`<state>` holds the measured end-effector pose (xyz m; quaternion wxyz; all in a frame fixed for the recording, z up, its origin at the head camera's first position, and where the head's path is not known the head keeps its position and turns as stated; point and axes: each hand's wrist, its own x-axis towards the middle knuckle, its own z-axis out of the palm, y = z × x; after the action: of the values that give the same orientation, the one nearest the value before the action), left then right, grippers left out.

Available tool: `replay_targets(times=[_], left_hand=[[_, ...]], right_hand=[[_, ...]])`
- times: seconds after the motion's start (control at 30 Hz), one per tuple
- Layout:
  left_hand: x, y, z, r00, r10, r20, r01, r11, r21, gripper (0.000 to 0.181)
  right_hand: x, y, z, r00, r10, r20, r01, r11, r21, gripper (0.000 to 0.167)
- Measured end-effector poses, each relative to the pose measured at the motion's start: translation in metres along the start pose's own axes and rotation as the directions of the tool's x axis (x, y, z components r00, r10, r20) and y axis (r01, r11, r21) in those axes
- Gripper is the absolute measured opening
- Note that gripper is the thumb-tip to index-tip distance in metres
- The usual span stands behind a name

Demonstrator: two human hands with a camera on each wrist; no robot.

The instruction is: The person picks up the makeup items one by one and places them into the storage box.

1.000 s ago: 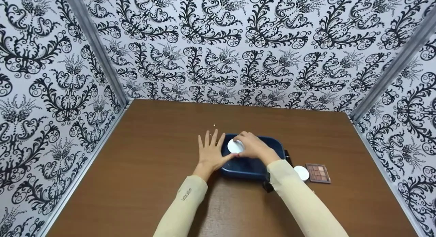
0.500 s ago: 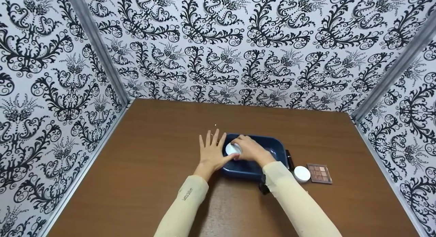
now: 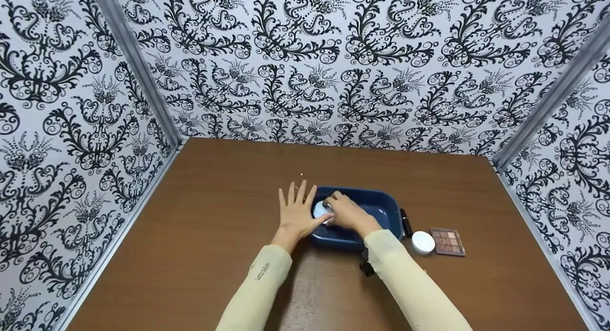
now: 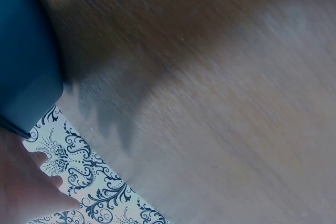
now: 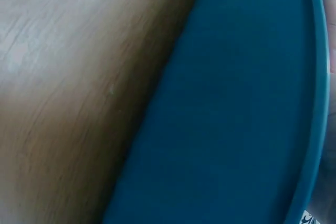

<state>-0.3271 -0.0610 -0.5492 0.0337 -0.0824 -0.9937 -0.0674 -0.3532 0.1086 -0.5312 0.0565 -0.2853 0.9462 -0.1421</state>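
In the head view a blue plastic container (image 3: 333,244) sits on the brown table. Fingers spread wide, my left hand (image 3: 294,220) lies at its left end, with the thumb reaching over the rim. My right hand (image 3: 351,214) is down inside the container, gripping a round white-lidded jar (image 3: 319,209) near the left end; the fingers partly cover it. The container's wall (image 4: 26,51) and part of my left hand (image 4: 26,187) show in the left wrist view. Blue wall (image 5: 226,103) fills much of the right wrist view, and the jar cannot be seen there.
Right of the container stand a dark tube (image 3: 405,222), another white jar (image 3: 422,242) and an eyeshadow palette (image 3: 448,242). Patterned walls (image 3: 305,83) enclose the table at the back and sides.
My right hand has moved the white jar slightly left and lower into the container. More of the container's right inside now shows. The left hand has stayed almost still.
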Motion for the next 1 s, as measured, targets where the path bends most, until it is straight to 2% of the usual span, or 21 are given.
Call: replay_targets(times=[0.23,0.47,0.73,1.0], left_hand=[[-0.004,0.003,-0.007,1.000,-0.005,0.001,0.005,1.000,-0.010,0.102],[-0.004,0.003,-0.006,1.000,-0.009,-0.006,0.009,1.000,-0.016,0.103],[-0.001,0.001,-0.001,1.000,-0.008,0.016,0.008,1.000,-0.005,0.104],[-0.001,0.002,-0.002,1.000,-0.003,-0.003,0.003,1.000,-0.021,0.102]], right_hand=[[-0.001,-0.001,-0.003,0.999,-0.001,0.041,0.001,1.000,0.008,0.050],[-0.006,-0.004,-0.007,0.996,-0.017,0.091,0.011,0.997,0.072,0.063],[-0.018,-0.006,-0.016,0.996,-0.020,0.083,0.011,0.995,0.104,0.063],[-0.029,0.002,-0.029,0.997,-0.007,0.078,0.000,0.996,0.089,0.062]])
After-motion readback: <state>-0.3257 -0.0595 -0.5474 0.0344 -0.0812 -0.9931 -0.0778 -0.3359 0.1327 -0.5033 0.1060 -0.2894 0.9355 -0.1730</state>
